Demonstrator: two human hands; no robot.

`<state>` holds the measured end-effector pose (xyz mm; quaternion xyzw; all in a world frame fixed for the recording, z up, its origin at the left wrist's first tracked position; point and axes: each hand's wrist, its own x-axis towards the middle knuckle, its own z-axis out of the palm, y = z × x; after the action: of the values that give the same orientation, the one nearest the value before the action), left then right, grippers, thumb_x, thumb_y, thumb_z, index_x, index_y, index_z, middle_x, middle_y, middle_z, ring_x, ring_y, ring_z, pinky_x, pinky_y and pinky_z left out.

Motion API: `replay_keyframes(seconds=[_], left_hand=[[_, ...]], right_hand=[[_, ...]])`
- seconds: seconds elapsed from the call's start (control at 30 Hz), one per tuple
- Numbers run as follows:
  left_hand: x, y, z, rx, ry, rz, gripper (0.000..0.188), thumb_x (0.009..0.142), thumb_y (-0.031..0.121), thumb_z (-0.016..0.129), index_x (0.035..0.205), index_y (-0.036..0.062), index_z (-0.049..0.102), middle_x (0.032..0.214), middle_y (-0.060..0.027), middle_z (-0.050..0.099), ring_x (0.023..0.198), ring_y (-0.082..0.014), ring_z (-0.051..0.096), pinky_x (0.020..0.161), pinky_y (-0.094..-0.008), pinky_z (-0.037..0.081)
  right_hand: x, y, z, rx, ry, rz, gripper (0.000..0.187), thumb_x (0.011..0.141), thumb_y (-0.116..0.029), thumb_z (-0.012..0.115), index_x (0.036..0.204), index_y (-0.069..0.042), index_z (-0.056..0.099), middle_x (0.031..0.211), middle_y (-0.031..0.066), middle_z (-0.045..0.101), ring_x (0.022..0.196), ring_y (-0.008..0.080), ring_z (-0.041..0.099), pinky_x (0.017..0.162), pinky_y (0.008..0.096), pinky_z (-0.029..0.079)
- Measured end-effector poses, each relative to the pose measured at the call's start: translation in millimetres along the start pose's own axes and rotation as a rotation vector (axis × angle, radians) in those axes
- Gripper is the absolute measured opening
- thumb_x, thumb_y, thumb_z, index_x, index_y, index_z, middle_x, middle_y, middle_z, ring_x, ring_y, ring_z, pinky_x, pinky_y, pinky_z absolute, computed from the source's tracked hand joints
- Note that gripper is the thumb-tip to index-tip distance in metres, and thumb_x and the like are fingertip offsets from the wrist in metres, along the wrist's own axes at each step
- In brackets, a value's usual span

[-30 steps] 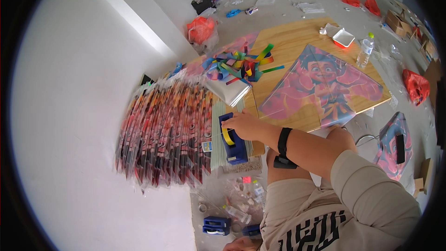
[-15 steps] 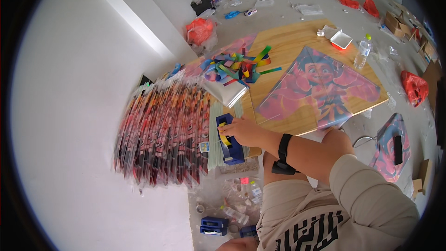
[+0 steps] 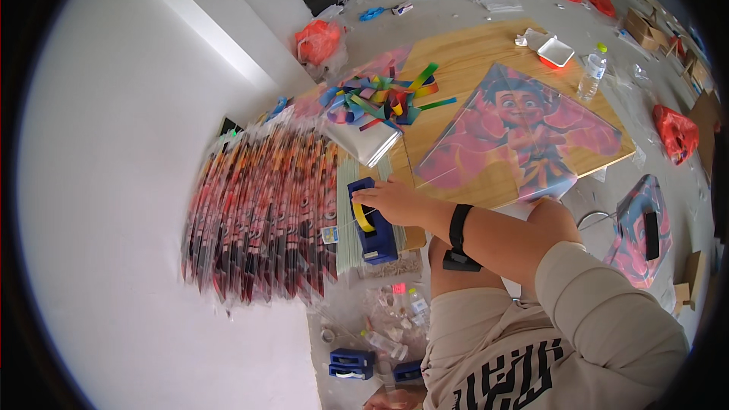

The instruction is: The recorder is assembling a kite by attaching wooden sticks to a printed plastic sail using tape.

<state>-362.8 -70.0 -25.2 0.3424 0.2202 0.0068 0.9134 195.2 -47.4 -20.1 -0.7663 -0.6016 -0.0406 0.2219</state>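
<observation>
One hand was at the tape: the right hand (image 3: pixel 391 201) lay over a blue tape dispenser (image 3: pixel 380 248) on the table's (image 3: pixel 456 53) near-left part, fingers bent at the yellow roll (image 3: pixel 363 217) inside it. Whether they gripped I could not tell, nor whether the left hand (image 3: pixel 395 398), cut off low in view, was open or closed. The step in hand seemed to be handling tape; the next move, I judged, called for a sure pinch and a steady dispenser. Clear sleeves (image 3: pixel 258 216) held red printed packets; a red-sided tray (image 3: pixel 556 54) showed its white inside; a red bag (image 3: pixel 317 42) hid its contents
</observation>
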Motion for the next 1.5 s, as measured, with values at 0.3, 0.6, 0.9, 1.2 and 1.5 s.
replay_keyframes(seconds=[0.3,0.6,0.9,1.2,1.5], left_hand=[[10.7,50.3,55.3,0.157,-0.11,0.076,0.057,0.096,0.048,0.074,0.121,-0.0034,0.071,0.126,-0.0217,0.07,0.123,-0.0427,0.064,0.106,-0.0597,0.049],[28.5,39.4,47.8,0.122,-0.044,0.031,0.056,0.097,0.047,0.074,0.122,-0.0034,0.071,0.126,-0.0214,0.07,0.123,-0.0416,0.064,0.106,-0.0587,0.049],[28.8,33.3,43.4,0.111,-0.017,0.012,0.055,0.097,0.046,0.073,0.123,-0.0035,0.07,0.125,-0.0212,0.07,0.122,-0.0404,0.065,0.106,-0.0577,0.05],[32.1,36.9,46.3,0.116,-0.022,0.013,0.055,0.098,0.045,0.073,0.123,-0.0036,0.069,0.125,-0.0209,0.07,0.122,-0.0392,0.065,0.106,-0.0567,0.05],[29.3,34.5,42.1,0.11,-0.04,-0.004,0.054,0.098,0.044,0.073,0.124,-0.0037,0.068,0.125,-0.0207,0.071,0.122,-0.0381,0.066,0.106,-0.0557,0.05]], right_hand=[[-4.8,0.2,-10.6,0.008,-0.036,-0.03,0.067,0.09,0.001,0.059,0.153,-0.02,0.052,0.161,-0.0069,0.05,0.121,0.0197,0.061,0.101,0.0401,0.042],[-15.8,-1.4,-6.5,0.048,0.006,-0.108,0.07,0.091,0.002,0.058,0.156,-0.022,0.05,0.164,-0.0078,0.046,0.114,0.0215,0.064,0.098,0.0387,0.044],[-12.4,-8.4,-5.5,0.054,0.06,-0.057,0.072,0.09,0.001,0.059,0.157,-0.022,0.049,0.164,-0.0074,0.046,0.106,0.0219,0.063,0.1,0.0404,0.045],[-27.3,-10.2,-2.2,0.081,0.031,-0.119,0.065,0.094,0.001,0.055,0.153,-0.026,0.054,0.161,-0.0119,0.049,0.102,0.0193,0.062,0.098,0.0372,0.045],[-25.3,-13.6,6.3,0.11,0.125,0.0,0.067,0.091,0.0,0.057,0.153,-0.026,0.053,0.158,-0.0113,0.052,0.091,0.0221,0.062,0.088,0.0375,0.049]])
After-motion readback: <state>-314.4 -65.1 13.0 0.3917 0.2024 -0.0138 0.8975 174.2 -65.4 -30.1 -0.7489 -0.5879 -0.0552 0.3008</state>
